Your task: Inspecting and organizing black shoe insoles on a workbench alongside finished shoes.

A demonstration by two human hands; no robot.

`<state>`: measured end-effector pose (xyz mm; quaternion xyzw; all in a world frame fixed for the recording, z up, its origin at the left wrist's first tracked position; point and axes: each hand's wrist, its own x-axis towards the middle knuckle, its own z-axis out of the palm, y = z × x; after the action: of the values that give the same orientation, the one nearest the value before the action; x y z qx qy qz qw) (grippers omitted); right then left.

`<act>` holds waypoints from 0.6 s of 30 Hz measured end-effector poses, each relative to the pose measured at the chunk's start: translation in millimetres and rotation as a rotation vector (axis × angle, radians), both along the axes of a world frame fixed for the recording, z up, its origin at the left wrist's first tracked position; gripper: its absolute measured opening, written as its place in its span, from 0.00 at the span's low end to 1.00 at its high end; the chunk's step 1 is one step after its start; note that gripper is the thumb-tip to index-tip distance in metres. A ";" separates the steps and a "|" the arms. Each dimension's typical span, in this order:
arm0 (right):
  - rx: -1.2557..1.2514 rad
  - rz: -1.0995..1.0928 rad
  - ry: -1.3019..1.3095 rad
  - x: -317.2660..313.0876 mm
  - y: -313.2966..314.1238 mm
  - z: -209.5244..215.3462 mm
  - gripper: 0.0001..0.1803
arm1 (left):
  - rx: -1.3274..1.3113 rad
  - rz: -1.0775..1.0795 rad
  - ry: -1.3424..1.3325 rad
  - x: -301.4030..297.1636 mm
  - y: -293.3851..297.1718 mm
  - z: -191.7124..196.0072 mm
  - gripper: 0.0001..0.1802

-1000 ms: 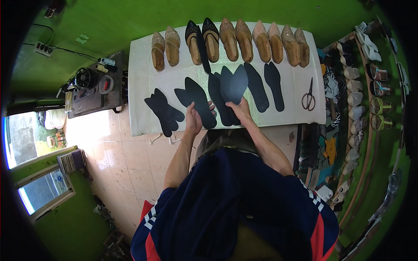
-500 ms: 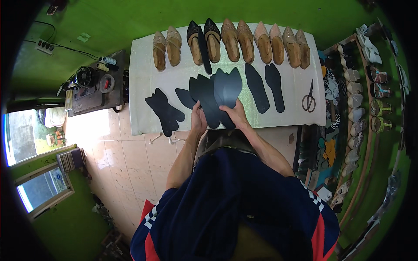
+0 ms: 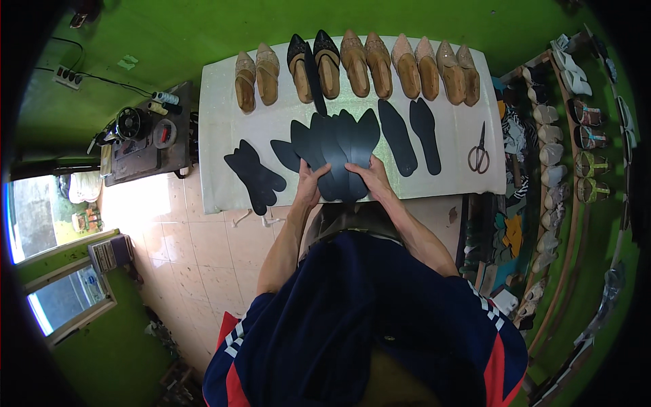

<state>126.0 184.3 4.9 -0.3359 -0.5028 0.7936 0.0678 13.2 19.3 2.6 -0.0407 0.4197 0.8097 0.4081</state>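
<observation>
Several black shoe insoles (image 3: pixel 337 150) are fanned out between my two hands above the table's near edge. My left hand (image 3: pixel 312 180) grips the fan's left side, thumb pressed on top. On the opposite side my right hand (image 3: pixel 370 177) holds it the same way; the fingers beneath are hidden. Left of the fan lies a small overlapping group of black insoles (image 3: pixel 253 173), and another insole tip (image 3: pixel 285 155) shows beside my left hand. To the right, two single black insoles (image 3: pixel 397 138) (image 3: pixel 425 136) lie flat and apart.
Pairs of pointed shoes (image 3: pixel 366 66) line the far side of the white-covered table (image 3: pixel 215 136), with a long black piece (image 3: pixel 314 81) between the black pair. Scissors (image 3: pixel 479 152) lie at right. A sewing machine table (image 3: pixel 146 152) stands left, shoe racks (image 3: pixel 553 156) right.
My left hand has moved from the fan's lower edge onto its left side, thumb now on top. The insoles have spread into a more even fan.
</observation>
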 end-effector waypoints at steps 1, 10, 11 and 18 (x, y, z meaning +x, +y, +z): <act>-0.062 -0.008 -0.029 0.0 0.1 1.4 0.27 | 0.002 0.010 0.025 2.3 -0.1 -1.3 0.38; -0.063 0.119 -0.079 11.8 28.9 6.0 0.23 | -0.099 -0.056 -0.056 -4.4 -8.6 -6.8 0.31; -0.068 0.134 -0.079 14.3 30.9 7.4 0.23 | -0.105 -0.059 -0.064 -4.6 -8.9 -8.3 0.30; -0.088 0.123 -0.122 21.5 35.9 14.4 0.26 | -0.134 -0.113 -0.139 -5.6 -7.7 -12.5 0.27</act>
<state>147.5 220.2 19.3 -0.3550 -0.4901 0.7957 -0.0267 7.7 11.6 -9.9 -0.1004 0.4452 0.7506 0.4777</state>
